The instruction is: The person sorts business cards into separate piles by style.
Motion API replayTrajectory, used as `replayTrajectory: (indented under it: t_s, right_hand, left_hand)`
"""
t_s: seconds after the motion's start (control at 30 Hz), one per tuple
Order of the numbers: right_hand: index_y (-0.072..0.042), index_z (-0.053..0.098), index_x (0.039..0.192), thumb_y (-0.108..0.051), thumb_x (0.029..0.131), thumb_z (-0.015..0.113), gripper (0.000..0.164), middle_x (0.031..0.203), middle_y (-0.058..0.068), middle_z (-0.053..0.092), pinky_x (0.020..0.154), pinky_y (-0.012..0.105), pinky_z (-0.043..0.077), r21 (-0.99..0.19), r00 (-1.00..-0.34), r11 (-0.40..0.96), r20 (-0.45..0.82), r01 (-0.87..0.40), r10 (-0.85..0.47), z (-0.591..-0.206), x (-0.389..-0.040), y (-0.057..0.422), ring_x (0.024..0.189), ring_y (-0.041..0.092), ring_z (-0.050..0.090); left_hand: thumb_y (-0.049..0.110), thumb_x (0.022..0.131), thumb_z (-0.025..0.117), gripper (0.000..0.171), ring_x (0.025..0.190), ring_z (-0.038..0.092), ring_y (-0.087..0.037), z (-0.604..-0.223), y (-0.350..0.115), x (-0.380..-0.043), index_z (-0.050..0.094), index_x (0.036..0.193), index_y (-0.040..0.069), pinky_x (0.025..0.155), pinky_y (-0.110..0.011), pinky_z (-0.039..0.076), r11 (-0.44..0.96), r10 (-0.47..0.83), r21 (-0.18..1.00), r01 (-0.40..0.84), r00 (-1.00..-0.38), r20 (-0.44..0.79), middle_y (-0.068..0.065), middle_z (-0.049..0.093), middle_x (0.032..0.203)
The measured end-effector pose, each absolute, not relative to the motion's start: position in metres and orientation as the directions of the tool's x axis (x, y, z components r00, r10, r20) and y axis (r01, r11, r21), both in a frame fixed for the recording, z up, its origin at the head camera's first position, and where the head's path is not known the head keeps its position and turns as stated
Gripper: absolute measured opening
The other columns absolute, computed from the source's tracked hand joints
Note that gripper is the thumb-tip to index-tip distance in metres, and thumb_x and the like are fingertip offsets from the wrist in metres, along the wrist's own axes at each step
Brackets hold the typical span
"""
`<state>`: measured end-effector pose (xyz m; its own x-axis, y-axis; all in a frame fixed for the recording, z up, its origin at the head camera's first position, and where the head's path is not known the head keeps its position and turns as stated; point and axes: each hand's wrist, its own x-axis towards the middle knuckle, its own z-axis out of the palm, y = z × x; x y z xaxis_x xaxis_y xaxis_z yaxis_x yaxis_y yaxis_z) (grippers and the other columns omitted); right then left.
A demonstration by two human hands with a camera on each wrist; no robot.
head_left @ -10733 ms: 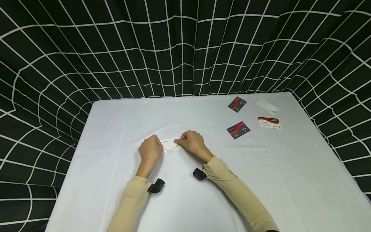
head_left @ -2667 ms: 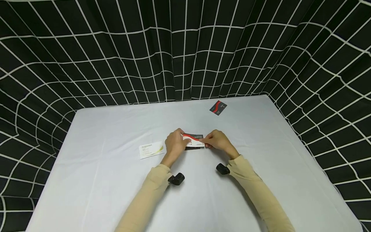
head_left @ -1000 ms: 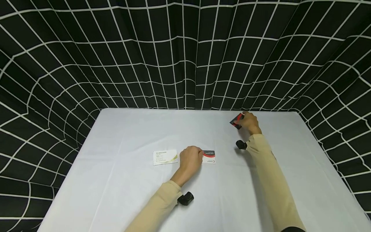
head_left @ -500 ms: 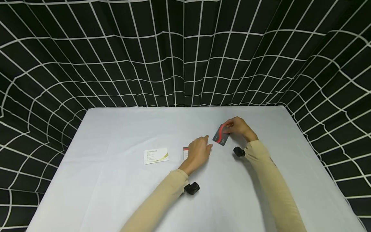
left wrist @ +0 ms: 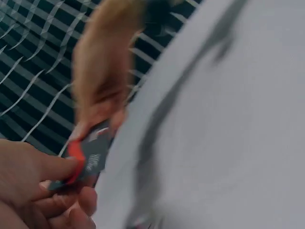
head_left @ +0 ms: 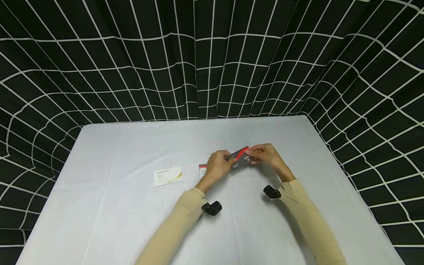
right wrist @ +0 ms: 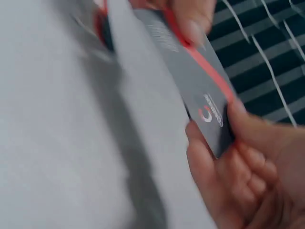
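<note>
Between both hands, a dark grey business card (head_left: 243, 159) with a red wavy stripe is held tilted above the table. The left hand (head_left: 218, 165) pinches its left end with thumb and fingers. At the other end, the right hand (head_left: 269, 156) pinches it between thumb and fingertips. The right wrist view shows the card (right wrist: 190, 76) close up, with a "C" logo and small print. Partly hidden behind the left hand lies a white card with a red and dark edge (head_left: 202, 170). Farther left is a white card with a yellow-green curve (head_left: 168, 176), flat on the cloth.
A white cloth covers the table (head_left: 139, 221). Dark curtain (head_left: 165, 73) with a white grid hangs behind the table and along both sides. Each forearm carries a small black wrist camera (head_left: 212, 208).
The right hand has picked up the dark card from the back right and brought it left and nearer. The left hand, previously extended beside the middle card, now grips the dark card's other end.
</note>
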<state>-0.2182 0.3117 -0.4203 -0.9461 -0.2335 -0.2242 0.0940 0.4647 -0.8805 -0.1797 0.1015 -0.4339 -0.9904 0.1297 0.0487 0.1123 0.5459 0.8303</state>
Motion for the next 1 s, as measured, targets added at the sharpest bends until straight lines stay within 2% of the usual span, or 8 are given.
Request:
replayTrajectory:
  t_s: [0.23,0.37,0.5,0.6,0.67,0.8,0.87,1.0]
  right_hand:
    - [-0.006,0.076,0.081,-0.037,0.088,0.073,0.031,0.062,0.0,0.062,0.05,0.024,0.038,-0.609,-0.967,0.793,-0.197,-0.009,-0.162,-0.425,-0.205,0.273,0.054,0.01,0.05]
    - [-0.01,0.076,0.073,-0.038,0.086,0.074,0.031,0.056,-0.002,0.06,0.047,0.023,0.033,-0.529,-0.963,0.849,-0.229,0.002,-0.141,-0.427,-0.201,0.264,0.051,0.01,0.047]
    - [-0.009,0.076,0.074,-0.038,0.085,0.075,0.031,0.059,-0.004,0.06,0.047,0.023,0.033,-0.493,-0.959,0.869,-0.263,0.044,-0.101,-0.429,-0.196,0.265,0.053,0.01,0.046]
    - [-0.011,0.075,0.071,-0.039,0.084,0.076,0.031,0.059,-0.006,0.057,0.047,0.023,0.031,-0.472,-0.961,0.88,-0.263,0.049,-0.088,-0.432,-0.193,0.268,0.054,0.01,0.043]
    - [-0.012,0.072,0.065,-0.04,0.083,0.076,0.033,0.055,-0.007,0.053,0.046,0.022,0.029,-0.464,-0.963,0.884,-0.26,0.053,-0.078,-0.434,-0.194,0.27,0.053,0.009,0.041]
    - [-0.013,0.061,0.056,-0.039,0.079,0.08,0.04,0.051,-0.008,0.043,0.046,0.022,0.026,-0.483,-0.965,0.872,-0.257,0.079,-0.055,-0.442,-0.198,0.266,0.052,0.009,0.037]
    - [-0.014,0.058,0.054,-0.038,0.078,0.081,0.042,0.05,-0.008,0.041,0.046,0.022,0.025,-0.497,-0.965,0.862,-0.259,0.1,-0.037,-0.448,-0.2,0.264,0.051,0.009,0.035]
    - [-0.016,0.053,0.053,-0.036,0.081,0.08,0.043,0.05,-0.008,0.04,0.046,0.021,0.025,-0.508,-0.956,0.855,-0.289,0.109,-0.05,-0.463,-0.203,0.257,0.05,0.008,0.034]
  left_hand:
    - [0.025,0.078,0.083,0.037,0.049,0.047,-0.011,-0.43,0.066,-0.185,0.06,0.055,0.009,0.048,-0.027,0.036,0.708,0.024,0.704,0.05,-0.999,0.047,0.002,0.055,0.05]
    - [0.022,0.079,0.083,0.045,0.046,0.044,-0.012,-0.435,0.066,-0.184,0.052,0.048,0.012,0.048,-0.028,0.035,0.747,0.03,0.664,0.035,-0.999,0.019,0.004,0.048,0.044]
    - [0.018,0.078,0.083,0.041,0.049,0.05,-0.015,-0.44,0.07,-0.181,0.054,0.05,0.011,0.053,-0.031,0.038,0.75,0.052,0.661,0.037,-0.999,-0.003,0.002,0.053,0.047]
    - [0.018,0.077,0.083,0.031,0.053,0.055,-0.018,-0.443,0.073,-0.18,0.062,0.059,0.006,0.055,-0.033,0.041,0.766,0.069,0.642,0.043,-0.997,-0.016,-0.004,0.061,0.055]
    - [0.019,0.075,0.085,0.027,0.055,0.058,-0.02,-0.446,0.076,-0.182,0.067,0.077,-0.001,0.056,-0.034,0.043,0.79,0.068,0.612,0.038,-0.997,-0.027,-0.009,0.064,0.062]
    - [0.021,0.073,0.086,0.06,0.058,0.063,-0.026,-0.455,0.077,-0.184,0.059,0.117,-0.009,0.058,-0.037,0.048,0.848,0.052,0.53,0.021,-0.998,-0.045,-0.016,0.067,0.07]
    - [0.02,0.074,0.085,0.056,0.06,0.066,-0.029,-0.46,0.078,-0.185,0.061,0.115,-0.009,0.058,-0.039,0.051,0.865,0.064,0.501,0.033,-0.997,-0.044,-0.018,0.068,0.071]
    - [0.014,0.081,0.079,0.017,0.064,0.068,-0.028,-0.471,0.079,-0.184,0.069,0.08,0.0,0.057,-0.041,0.053,0.906,0.075,0.421,0.042,-0.995,-0.064,-0.014,0.069,0.07]
